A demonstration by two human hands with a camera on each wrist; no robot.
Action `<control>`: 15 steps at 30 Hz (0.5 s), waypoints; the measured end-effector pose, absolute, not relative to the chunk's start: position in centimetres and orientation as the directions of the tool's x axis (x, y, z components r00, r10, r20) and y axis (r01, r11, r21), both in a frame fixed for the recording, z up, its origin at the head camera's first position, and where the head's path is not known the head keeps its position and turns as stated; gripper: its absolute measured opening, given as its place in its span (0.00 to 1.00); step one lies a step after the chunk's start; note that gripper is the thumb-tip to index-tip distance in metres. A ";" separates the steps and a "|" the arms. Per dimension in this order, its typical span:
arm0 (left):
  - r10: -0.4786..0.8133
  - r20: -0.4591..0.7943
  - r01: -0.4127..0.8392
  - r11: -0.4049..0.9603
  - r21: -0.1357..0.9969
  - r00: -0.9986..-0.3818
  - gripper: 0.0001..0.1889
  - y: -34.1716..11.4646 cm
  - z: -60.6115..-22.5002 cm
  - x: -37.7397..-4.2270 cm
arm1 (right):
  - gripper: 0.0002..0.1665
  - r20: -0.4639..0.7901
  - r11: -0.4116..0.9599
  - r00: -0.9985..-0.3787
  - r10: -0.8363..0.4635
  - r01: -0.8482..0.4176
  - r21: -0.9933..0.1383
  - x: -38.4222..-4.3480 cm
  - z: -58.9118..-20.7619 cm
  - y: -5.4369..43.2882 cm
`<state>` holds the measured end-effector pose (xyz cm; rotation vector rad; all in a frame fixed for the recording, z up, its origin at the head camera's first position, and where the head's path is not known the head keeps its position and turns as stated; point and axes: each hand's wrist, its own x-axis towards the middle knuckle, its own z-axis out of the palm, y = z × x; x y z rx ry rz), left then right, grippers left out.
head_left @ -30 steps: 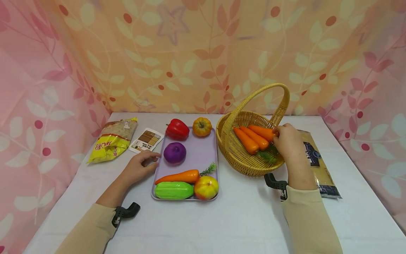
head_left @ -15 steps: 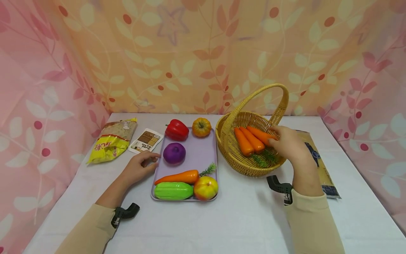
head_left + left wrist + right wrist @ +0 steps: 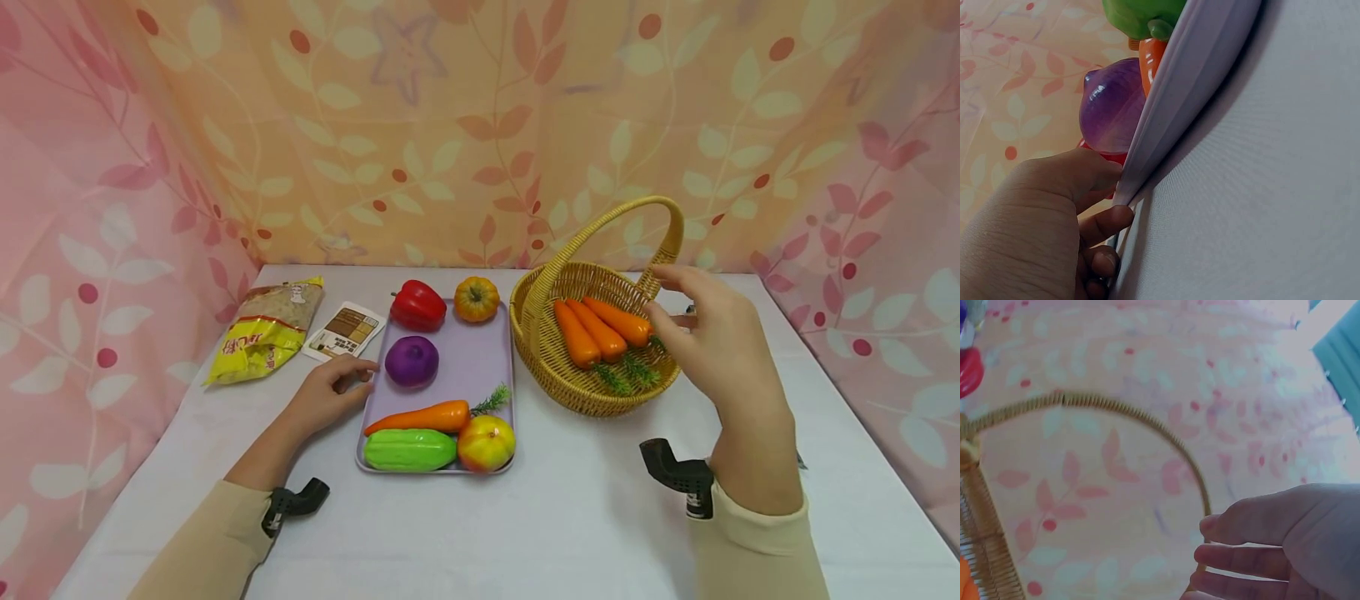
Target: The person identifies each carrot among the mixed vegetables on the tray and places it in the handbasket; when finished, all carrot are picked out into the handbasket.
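Observation:
Three orange carrots (image 3: 592, 333) with green tops lie side by side in a wicker basket (image 3: 558, 392) with a tall handle. Above the basket's right rim, my right hand (image 3: 720, 342) hovers with thumb and fingers apart, holding nothing. Its fingertips overlap the line of the handle (image 3: 1122, 407) in the right wrist view; whether they touch cannot be told. My left hand (image 3: 333, 396) rests on the table, fingers loosely bent, at the left edge of a lilac tray (image 3: 480, 358). A purple onion-like vegetable (image 3: 412, 362) sits on the tray close to those fingertips.
Also on the tray are a red bell pepper (image 3: 418, 306), a small pumpkin (image 3: 476, 299), another carrot (image 3: 420, 416), a green gourd-like vegetable (image 3: 410, 450) and a yellow-red fruit (image 3: 486, 443). A yellow bag (image 3: 266, 332) and a white packet (image 3: 347, 330) lie at left.
My right hand has let go of the rightmost carrot, which now lies in the basket with the others. The hand has risen and moved right. My left hand has stayed still.

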<state>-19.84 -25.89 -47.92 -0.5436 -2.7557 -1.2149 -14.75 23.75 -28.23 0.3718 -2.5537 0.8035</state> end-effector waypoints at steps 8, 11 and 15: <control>0.282 0.203 0.340 0.628 0.700 -0.938 0.15 -25.9 -48.0 -19.9 | 0.29 0.674 0.648 -0.666 -0.320 -0.673 -0.357 -12.3 -27.7 20.4; 0.281 0.200 0.337 0.629 0.701 -0.939 0.15 -25.9 -48.1 -19.9 | 0.29 0.663 0.606 -0.644 -0.383 -0.716 -0.346 -11.8 -27.9 19.1; 0.282 0.199 0.337 0.625 0.704 -0.939 0.15 -26.0 -48.1 -19.9 | 0.29 0.622 0.531 -0.632 -0.462 -0.759 -0.376 -11.6 -28.5 17.2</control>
